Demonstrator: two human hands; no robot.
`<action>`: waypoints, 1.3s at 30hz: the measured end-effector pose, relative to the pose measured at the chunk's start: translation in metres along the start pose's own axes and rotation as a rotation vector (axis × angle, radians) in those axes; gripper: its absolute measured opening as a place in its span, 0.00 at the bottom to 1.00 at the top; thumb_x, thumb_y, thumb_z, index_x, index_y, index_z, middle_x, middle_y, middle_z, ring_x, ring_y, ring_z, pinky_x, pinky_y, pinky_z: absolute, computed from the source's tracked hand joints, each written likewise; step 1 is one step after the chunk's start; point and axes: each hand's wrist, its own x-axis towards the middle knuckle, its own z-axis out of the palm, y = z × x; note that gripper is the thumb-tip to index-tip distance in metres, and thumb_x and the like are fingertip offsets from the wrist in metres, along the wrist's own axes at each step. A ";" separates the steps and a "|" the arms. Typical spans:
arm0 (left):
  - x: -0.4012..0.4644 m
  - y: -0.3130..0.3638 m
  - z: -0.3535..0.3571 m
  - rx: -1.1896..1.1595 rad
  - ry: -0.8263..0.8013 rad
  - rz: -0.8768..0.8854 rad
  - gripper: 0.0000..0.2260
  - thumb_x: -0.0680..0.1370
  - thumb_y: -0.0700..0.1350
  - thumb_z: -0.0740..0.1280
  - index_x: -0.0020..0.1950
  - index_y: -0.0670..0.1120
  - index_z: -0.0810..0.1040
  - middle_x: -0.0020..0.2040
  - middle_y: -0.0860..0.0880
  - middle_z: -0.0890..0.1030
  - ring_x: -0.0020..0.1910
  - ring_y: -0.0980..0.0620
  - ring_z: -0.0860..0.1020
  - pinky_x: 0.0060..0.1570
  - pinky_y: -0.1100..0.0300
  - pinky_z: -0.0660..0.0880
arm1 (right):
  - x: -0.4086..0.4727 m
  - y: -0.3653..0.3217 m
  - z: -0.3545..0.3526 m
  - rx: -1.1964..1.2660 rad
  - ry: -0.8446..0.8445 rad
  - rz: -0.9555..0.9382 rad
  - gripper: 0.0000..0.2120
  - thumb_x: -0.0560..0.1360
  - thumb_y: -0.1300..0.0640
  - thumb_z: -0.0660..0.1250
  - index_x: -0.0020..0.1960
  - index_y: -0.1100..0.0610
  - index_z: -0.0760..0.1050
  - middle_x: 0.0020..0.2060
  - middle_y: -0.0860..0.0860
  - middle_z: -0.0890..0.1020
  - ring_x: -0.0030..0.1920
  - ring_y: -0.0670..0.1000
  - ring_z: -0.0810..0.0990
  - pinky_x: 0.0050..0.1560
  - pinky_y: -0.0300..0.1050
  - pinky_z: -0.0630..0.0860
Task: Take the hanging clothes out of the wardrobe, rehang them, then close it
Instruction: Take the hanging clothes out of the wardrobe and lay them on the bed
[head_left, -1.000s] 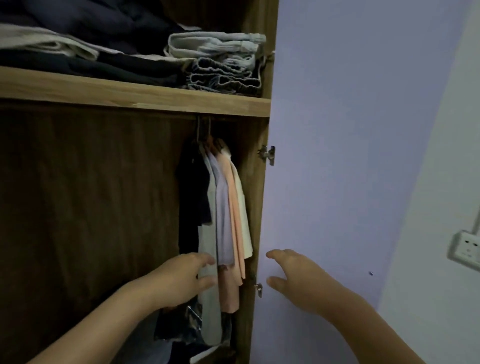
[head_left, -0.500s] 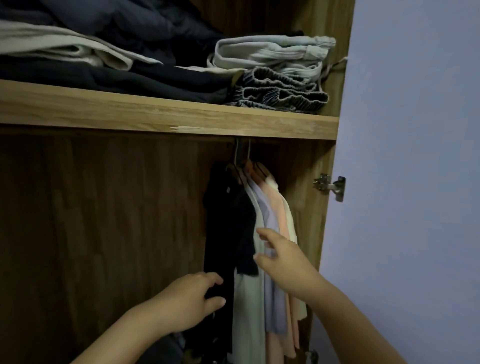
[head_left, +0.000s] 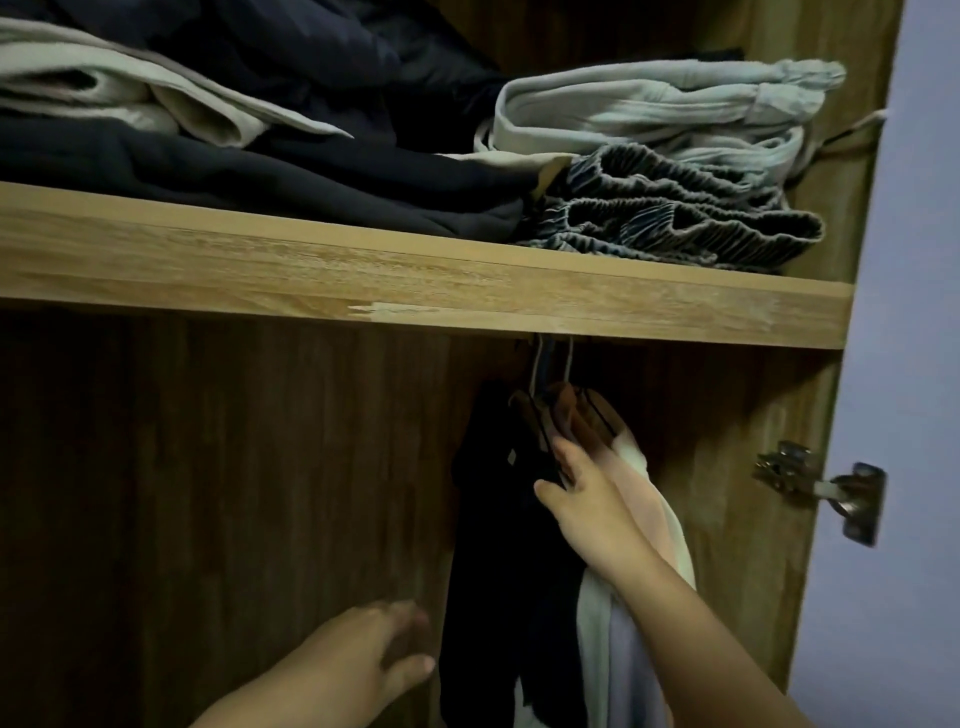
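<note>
Under the wooden shelf (head_left: 415, 280), at the right end of the wardrobe's lower bay, a small bunch of hanging clothes (head_left: 509, 545) is crowded together: a black garment on the left, then pale grey, lilac, peach and cream fabric, all soft and limp. Their hangers (head_left: 550, 410) gather at thin metal hooks that vanish behind the shelf's front edge, so the rail itself cannot be seen. The right hand (head_left: 587, 509) reaches up into the shoulders of these clothes, its fingers pushed in among the hanger arms; they lie fairly straight, and whether they actually grip a hanger cannot be told. The left hand (head_left: 363, 665) hovers lower, just beside the black garment, with loosely bent fingers and nothing in it (it is blurred).

The shelf is light, grainy laminate with a pale chip along its lower front edge. On it lie folded clothes (head_left: 665, 135): dark navy and off-white piles to the left, light grey ribbed fabric over a dark gathered waistband to the right. Behind, the wardrobe's back panel (head_left: 218, 493) is darker brown woodgrain. A metal hinge (head_left: 826, 488) joins the side panel to the open lilac door (head_left: 914, 364). No writing is legible anywhere.
</note>
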 end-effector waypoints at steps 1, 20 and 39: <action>0.006 -0.001 0.000 -0.007 0.009 -0.009 0.52 0.45 0.79 0.50 0.67 0.61 0.65 0.68 0.58 0.68 0.65 0.62 0.68 0.50 0.80 0.62 | 0.007 0.002 0.002 0.004 -0.009 0.002 0.26 0.77 0.64 0.62 0.73 0.51 0.62 0.58 0.46 0.76 0.39 0.38 0.76 0.37 0.29 0.73; 0.057 -0.070 -0.041 -0.117 0.082 0.100 0.24 0.63 0.69 0.57 0.56 0.63 0.67 0.53 0.63 0.72 0.49 0.68 0.73 0.45 0.81 0.68 | 0.031 -0.012 0.044 0.581 0.064 -0.006 0.26 0.68 0.82 0.52 0.51 0.56 0.75 0.48 0.52 0.82 0.49 0.51 0.81 0.40 0.40 0.79; 0.104 -0.028 -0.007 -0.136 0.332 0.401 0.24 0.79 0.48 0.60 0.74 0.47 0.59 0.72 0.45 0.64 0.69 0.47 0.65 0.67 0.56 0.64 | -0.164 -0.024 -0.006 0.508 -0.042 0.331 0.24 0.58 0.75 0.57 0.46 0.59 0.81 0.35 0.55 0.79 0.25 0.46 0.74 0.23 0.32 0.66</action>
